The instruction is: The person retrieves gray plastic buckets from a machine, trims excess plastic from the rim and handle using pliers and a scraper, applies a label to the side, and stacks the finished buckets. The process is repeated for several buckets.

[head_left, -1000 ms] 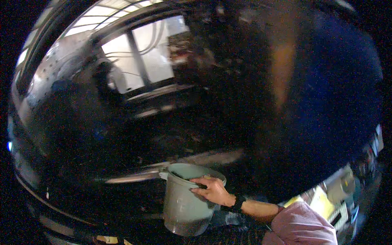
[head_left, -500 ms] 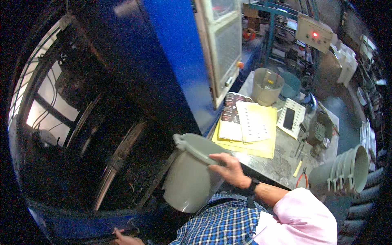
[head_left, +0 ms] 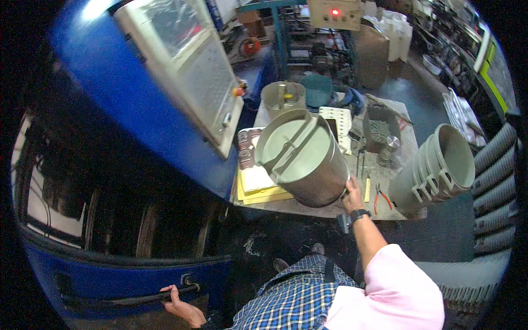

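My right hand (head_left: 353, 195) grips a grey plastic bucket (head_left: 324, 179) at its lower right edge, holding it tilted above the worktable. Dark bands cross the pale round end of the bucket that faces up. At lower left, my left hand (head_left: 181, 308) is closed round a dark bar handle (head_left: 118, 302) on the low blue machine door (head_left: 132, 278); part of its grip is hidden. Close by my right hand, red-handled pliers (head_left: 382, 199) and a yellow strip (head_left: 367, 188) lie on the worktable (head_left: 330, 210).
Nested grey buckets (head_left: 434, 170) lean at the table's right end. Yellow papers (head_left: 264, 195), a clear tub (head_left: 281, 96) and a box of grey pieces (head_left: 380, 126) are on the table. A control panel (head_left: 181, 71) stands at the left; corrugated grey hoses (head_left: 495, 187) are at far right.
The bucket has moved with my right hand from beside the dark machine opening to above the table, and turned. My left hand has come to the door handle. The view has swung right.
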`<state>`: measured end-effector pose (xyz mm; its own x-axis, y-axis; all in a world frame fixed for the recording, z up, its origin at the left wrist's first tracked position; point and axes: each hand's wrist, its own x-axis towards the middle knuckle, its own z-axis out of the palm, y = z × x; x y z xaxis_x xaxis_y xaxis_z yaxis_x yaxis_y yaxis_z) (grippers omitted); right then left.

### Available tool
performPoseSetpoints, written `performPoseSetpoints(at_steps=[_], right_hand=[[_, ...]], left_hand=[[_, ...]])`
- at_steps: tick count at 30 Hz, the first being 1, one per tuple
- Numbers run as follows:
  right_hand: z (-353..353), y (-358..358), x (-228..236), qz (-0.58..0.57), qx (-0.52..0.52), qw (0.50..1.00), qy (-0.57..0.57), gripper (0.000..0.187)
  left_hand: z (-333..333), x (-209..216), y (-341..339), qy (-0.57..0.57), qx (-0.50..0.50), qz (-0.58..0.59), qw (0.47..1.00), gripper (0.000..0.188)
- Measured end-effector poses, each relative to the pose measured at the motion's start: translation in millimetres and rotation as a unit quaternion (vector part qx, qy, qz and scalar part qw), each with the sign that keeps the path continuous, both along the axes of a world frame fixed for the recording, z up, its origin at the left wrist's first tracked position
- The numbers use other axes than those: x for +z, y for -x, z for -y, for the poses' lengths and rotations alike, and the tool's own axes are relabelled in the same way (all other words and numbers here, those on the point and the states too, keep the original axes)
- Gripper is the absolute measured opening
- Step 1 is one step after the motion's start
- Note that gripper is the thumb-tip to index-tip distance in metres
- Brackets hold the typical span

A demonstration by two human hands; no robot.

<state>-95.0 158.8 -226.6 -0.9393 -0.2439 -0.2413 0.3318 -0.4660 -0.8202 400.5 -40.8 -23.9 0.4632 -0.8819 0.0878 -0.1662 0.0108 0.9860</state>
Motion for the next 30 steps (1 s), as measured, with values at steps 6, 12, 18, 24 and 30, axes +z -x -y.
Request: performPoseSetpoints(at_steps=[6,12,18,24,30], right_hand=[[-28,-14,-106,0.241,-0.046,0.969,0.022,0.055],[-51,7,-155,0.208,0.021,0.929,-0.305,0.044],[-115,50,-130,-0.1,0.047,0.747,-0.656,0.035],[-172,82,-103,-0.064,0.118,0.546,-0.827,0.045],[-174,87,-104,-0.096,0.17,0.529,-0.826,0.032]], left_hand=[[25,-1,58,0.035,-0.085,0.031,0.995,0.016],[56,0,90,0.022,-0.165,0.265,0.95,0.009],[61,35,136,-0.16,-0.078,0.683,0.708,0.04],[74,39,181,-0.146,-0.17,0.565,0.794,0.056],[91,22,195,-0.078,-0.183,0.524,0.828,0.057]])
